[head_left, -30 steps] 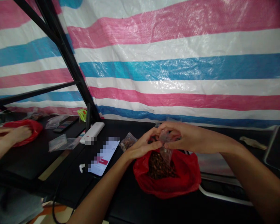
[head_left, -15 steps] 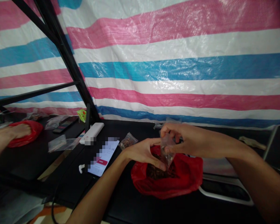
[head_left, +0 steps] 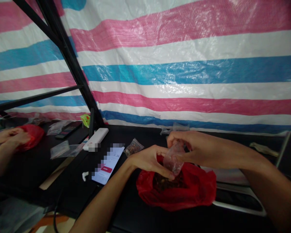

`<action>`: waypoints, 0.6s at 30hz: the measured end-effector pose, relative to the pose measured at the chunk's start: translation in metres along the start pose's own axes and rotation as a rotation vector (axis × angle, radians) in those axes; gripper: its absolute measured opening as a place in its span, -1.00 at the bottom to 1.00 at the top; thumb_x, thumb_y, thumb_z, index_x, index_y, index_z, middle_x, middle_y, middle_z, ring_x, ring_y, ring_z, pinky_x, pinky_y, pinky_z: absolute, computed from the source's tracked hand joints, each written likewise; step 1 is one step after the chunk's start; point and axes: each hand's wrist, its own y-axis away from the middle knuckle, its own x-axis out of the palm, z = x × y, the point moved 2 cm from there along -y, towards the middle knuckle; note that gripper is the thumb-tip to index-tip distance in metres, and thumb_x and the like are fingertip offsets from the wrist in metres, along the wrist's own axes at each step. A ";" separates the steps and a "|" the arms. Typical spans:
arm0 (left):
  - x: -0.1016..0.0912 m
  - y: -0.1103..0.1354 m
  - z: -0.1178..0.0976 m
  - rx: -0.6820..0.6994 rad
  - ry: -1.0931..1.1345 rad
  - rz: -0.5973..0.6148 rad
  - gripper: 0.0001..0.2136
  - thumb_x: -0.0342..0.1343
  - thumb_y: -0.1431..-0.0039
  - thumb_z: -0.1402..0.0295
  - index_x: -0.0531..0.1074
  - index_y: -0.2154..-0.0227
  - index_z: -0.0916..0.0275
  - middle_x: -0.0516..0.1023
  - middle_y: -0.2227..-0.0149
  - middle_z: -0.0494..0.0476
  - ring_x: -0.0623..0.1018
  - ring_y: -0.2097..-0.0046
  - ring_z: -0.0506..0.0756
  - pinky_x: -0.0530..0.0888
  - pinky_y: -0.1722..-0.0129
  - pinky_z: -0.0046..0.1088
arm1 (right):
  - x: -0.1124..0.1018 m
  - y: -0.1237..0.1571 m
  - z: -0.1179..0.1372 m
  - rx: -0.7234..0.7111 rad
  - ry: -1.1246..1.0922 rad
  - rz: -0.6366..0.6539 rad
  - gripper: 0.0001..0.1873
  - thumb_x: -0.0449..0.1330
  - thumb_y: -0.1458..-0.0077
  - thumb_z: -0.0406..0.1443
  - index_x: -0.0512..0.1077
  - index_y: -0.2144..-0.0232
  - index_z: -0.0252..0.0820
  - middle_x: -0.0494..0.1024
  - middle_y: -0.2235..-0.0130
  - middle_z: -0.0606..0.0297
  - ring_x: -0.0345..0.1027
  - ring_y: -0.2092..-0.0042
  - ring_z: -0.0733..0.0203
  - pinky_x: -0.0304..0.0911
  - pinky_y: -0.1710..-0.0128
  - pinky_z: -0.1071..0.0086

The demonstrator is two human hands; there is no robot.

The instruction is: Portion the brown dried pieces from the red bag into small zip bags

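Observation:
A red plastic bag (head_left: 184, 192) full of dark brown pieces lies on the black table (head_left: 135, 213) in front of me. My right hand (head_left: 191, 147) pinches the top of a small clear plastic pouch (head_left: 174, 158) held just above the bag's mouth. My left hand (head_left: 151, 160) curls beside the pouch with its fingertips at the pouch's lower edge, over the brown pieces. What the left fingers pinch, if anything, is hidden.
A phone (head_left: 108, 164) with a lit screen lies left of the bag, with a filled small pouch (head_left: 134, 147), a white box (head_left: 96, 138), an earbud (head_left: 84, 175) and empty clear bags (head_left: 63, 149). At far left another person's hands (head_left: 8, 137) rest on a second red bag (head_left: 30, 135). A striped tarp (head_left: 184, 64) hangs behind.
My left hand dropped from the pouch's mouth down into the red bag and rose to the pouch's lower edge. The right hand kept its hold on the pouch.

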 end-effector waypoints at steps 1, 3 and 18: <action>0.000 0.000 0.000 -0.010 0.002 0.009 -0.62 0.47 0.05 0.28 0.61 0.16 0.31 0.66 0.19 0.14 0.62 0.18 0.08 0.54 0.08 -0.40 | 0.000 0.000 0.000 -0.004 0.001 0.003 -0.81 0.24 -0.16 -0.24 0.49 0.16 -0.10 0.56 0.32 0.36 0.35 0.35 0.27 0.08 0.46 0.44; 0.000 0.000 0.002 -0.026 0.020 0.014 -0.62 0.47 0.04 0.27 0.61 0.16 0.31 0.67 0.18 0.14 0.63 0.17 0.09 0.55 0.06 -0.38 | 0.000 0.000 0.001 -0.020 0.000 0.009 -0.79 0.23 -0.16 -0.24 0.49 0.13 -0.10 0.57 0.29 0.34 0.38 0.33 0.25 0.10 0.44 0.44; -0.007 -0.001 0.006 0.012 0.086 -0.009 -0.71 0.42 -0.05 0.31 0.62 0.17 0.29 0.69 0.15 0.19 0.67 0.09 0.13 0.54 -0.07 -0.27 | -0.006 0.000 0.003 -0.167 0.022 -0.130 -0.81 0.25 -0.24 -0.10 0.58 0.22 -0.02 0.61 0.25 0.36 0.42 0.27 0.21 0.21 0.32 0.40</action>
